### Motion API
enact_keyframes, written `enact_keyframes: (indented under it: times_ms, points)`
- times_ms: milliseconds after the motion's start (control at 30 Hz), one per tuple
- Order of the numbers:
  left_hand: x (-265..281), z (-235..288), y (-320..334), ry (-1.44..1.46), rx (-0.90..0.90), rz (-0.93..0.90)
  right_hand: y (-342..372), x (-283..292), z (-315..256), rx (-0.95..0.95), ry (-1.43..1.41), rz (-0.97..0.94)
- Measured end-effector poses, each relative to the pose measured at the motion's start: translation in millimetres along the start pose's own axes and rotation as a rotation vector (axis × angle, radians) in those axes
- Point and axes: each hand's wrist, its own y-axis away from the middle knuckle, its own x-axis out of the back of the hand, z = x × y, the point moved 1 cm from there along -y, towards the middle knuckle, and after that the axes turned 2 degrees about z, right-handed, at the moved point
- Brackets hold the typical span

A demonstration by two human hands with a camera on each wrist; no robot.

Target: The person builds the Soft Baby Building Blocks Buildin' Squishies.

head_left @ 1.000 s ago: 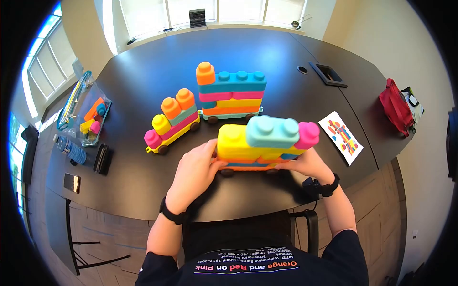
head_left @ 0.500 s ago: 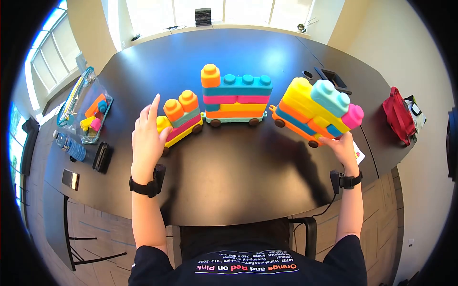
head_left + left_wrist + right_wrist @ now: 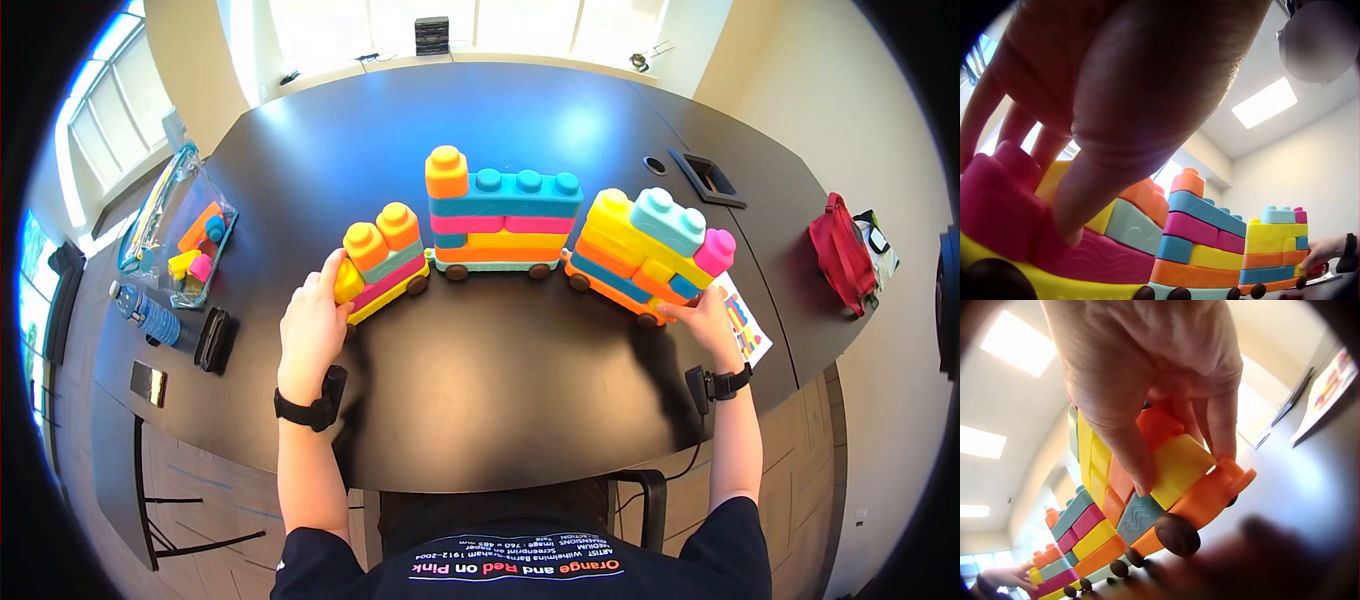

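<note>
Three toy wagons stacked with building blocks form a curved row across the table. My left hand (image 3: pixel 312 325) grips the left block wagon (image 3: pixel 388 284), which has a yellow base and magenta, teal, yellow and orange blocks. In the left wrist view the thumb presses a magenta block (image 3: pixel 1100 253), with the fingers over the far side. My right hand (image 3: pixel 708 322) holds the outer end of the right block wagon (image 3: pixel 610 248), thumb beside its yellow end block (image 3: pixel 1182 469). Between them stands the taller middle block wagon (image 3: pixel 505 222), the inner ends of both outer wagons right at its base ends.
A picture sheet (image 3: pixel 742 325) lies by my right hand. At left on the black table (image 3: pixel 480 410) are a clear bag (image 3: pixel 150 225) with blocks, a water bottle (image 3: pixel 146 315), a black case (image 3: pixel 213 340) and a phone (image 3: pixel 148 383). A red bag (image 3: pixel 838 255) lies at right.
The right block wagon went from both hands in front of me to the right side, then down beside the middle one. My left hand let go of it and took hold of the left wagon.
</note>
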Motion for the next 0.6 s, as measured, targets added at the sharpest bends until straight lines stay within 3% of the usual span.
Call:
enact_keyframes:
  times_ms: [133, 500, 567, 600]
  points:
    - [4, 1, 2, -0.008, 0.013, -0.021, -3, -5, 14, 0.07, -0.211, -0.03]
    - [9, 8, 4, -0.017, 0.114, -0.103, -8, -7, 30, 0.105, -0.169, -0.05]
    - [13, 2, 12, 0.016, -0.127, 0.08, -2, -2, 24, 0.085, -0.221, -0.087]
    - [21, -2, 16, 0.011, -0.125, 0.087, 3, 8, 18, 0.152, -0.266, 0.008]
